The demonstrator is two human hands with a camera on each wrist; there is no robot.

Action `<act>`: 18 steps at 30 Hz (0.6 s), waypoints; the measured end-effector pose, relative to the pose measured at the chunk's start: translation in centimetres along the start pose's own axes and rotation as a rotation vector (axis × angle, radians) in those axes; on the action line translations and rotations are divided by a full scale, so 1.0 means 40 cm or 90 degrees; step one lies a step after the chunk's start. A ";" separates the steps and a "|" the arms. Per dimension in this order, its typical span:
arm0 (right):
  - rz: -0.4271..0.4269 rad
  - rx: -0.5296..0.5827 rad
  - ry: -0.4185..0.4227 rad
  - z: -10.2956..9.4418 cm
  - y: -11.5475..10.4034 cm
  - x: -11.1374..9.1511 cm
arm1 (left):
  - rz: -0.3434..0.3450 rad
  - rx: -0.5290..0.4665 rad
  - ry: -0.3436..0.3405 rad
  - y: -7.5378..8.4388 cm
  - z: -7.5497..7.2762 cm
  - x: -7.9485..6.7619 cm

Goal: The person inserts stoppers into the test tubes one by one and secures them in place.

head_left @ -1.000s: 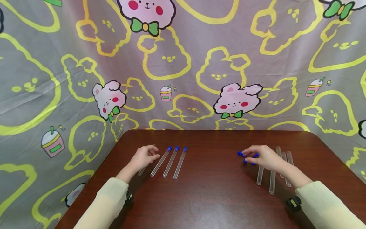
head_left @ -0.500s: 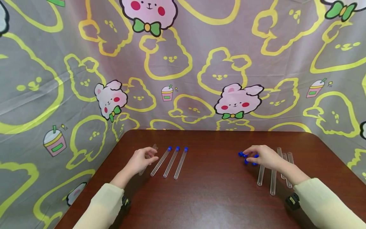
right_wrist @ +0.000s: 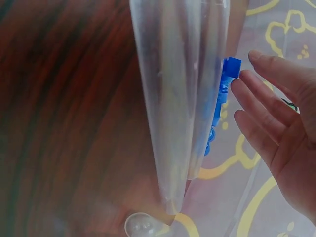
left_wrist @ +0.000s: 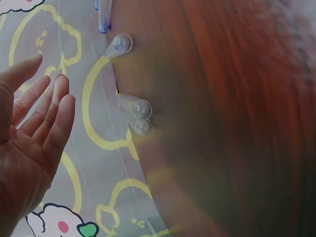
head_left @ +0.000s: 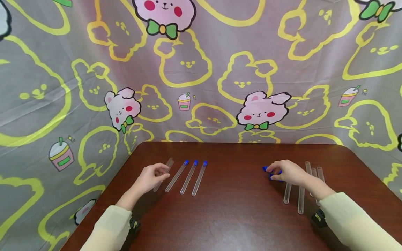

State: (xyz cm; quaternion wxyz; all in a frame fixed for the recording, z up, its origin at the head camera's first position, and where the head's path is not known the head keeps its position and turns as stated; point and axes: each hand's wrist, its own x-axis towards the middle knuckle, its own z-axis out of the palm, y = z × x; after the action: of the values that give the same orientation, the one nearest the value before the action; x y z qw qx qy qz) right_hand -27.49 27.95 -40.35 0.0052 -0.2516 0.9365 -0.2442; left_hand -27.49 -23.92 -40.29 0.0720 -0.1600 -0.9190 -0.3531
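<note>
My left hand (head_left: 154,178) hovers with loosely bent fingers over a clear test tube (head_left: 170,162) without a cap at the far left; its middle is hidden by the hand. To its right lie three test tubes (head_left: 189,177) with blue caps at their far ends. In the left wrist view the left hand (left_wrist: 37,126) has nothing between thumb and fingers. My right hand (head_left: 290,173) is over a small cluster of blue caps (head_left: 271,176), partly covering them. The right wrist view shows its fingertips beside a blue cap (right_wrist: 231,67), thumb and fingers apart.
Several uncapped clear test tubes (head_left: 301,202) lie under and beside the right wrist. The brown table (head_left: 232,209) ends at the back against a patterned cloth (head_left: 213,80), which also hangs along the left side.
My left hand has drawn back slightly to the left and toward me, showing more of the uncapped tube. The right hand stays over the caps, its fingers shifting only a little.
</note>
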 end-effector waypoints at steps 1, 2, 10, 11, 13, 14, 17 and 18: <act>0.003 0.001 -0.004 0.002 0.000 0.001 | 0.003 0.004 0.001 -0.001 -0.001 -0.002; 0.007 0.001 -0.009 0.004 0.000 0.001 | 0.003 0.006 0.002 -0.002 -0.003 -0.003; 0.024 0.012 -0.037 0.010 -0.001 0.007 | -0.003 0.009 0.006 -0.011 -0.010 -0.015; 0.024 0.011 -0.039 0.010 0.000 0.007 | -0.006 0.009 0.006 -0.012 -0.011 -0.016; 0.025 0.004 -0.042 0.012 0.001 0.008 | -0.010 0.010 0.006 -0.015 -0.012 -0.017; 0.026 0.003 -0.043 0.012 0.001 0.009 | -0.013 0.009 0.006 -0.017 -0.012 -0.018; 0.026 -0.005 -0.043 0.016 0.004 0.012 | -0.016 0.007 0.004 -0.023 -0.015 -0.019; 0.026 -0.008 -0.042 0.017 0.005 0.014 | -0.015 0.007 0.004 -0.025 -0.016 -0.020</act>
State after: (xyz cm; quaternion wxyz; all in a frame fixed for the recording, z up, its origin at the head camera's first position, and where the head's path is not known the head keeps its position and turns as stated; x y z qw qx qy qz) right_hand -27.99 27.55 -40.97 0.0398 -0.2402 0.9423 -0.2298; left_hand -27.09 -25.25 -40.62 0.0716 -0.1475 -0.9225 -0.3494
